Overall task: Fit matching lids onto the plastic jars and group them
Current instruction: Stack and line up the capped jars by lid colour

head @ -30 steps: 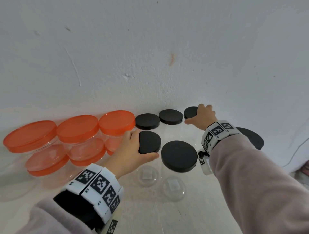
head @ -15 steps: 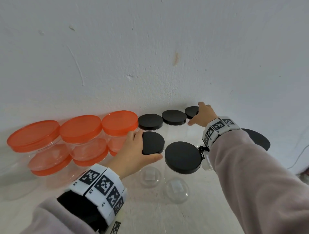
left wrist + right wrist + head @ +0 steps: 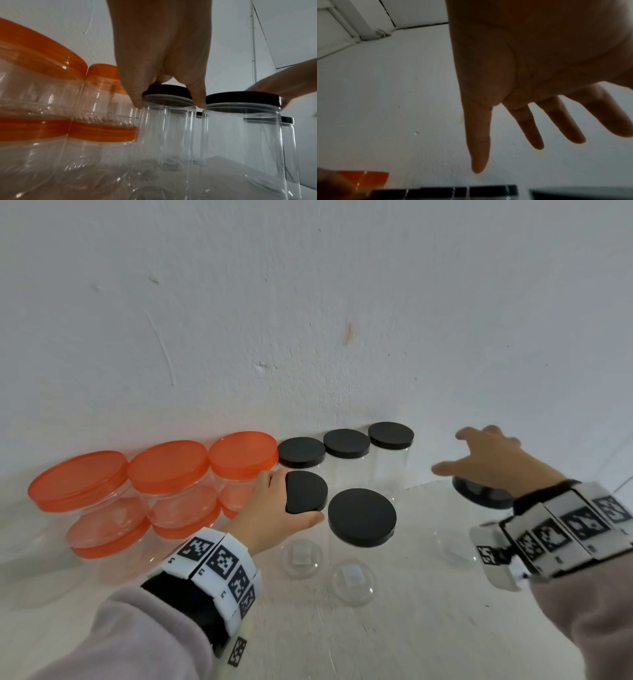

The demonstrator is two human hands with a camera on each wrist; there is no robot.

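Clear plastic jars stand against a white wall. Orange-lidded jars [image 3: 171, 467] are stacked two high on the left. Three tall black-lidded jars [image 3: 346, 443] line the wall, with another black-lidded jar [image 3: 361, 515] in front. My left hand [image 3: 274, 508] grips the black lid [image 3: 305, 491] of a tall jar beside the orange ones; in the left wrist view its fingertips [image 3: 199, 102] curl over that lid's rim [image 3: 169, 89]. My right hand [image 3: 486, 460] hovers with fingers spread above a separate black-lidded jar [image 3: 479, 494] at the right; the right wrist view shows the right hand [image 3: 530, 121] empty.
The white wall [image 3: 308, 320] rises right behind the jars. The white tabletop [image 3: 394, 638] lies bare in front. My sleeves and tagged wristbands [image 3: 212, 563] fill the lower corners.
My right hand has let go of the rightmost back-row jar and swung right, opening above the separate jar. The left hand keeps its hold on the lid.
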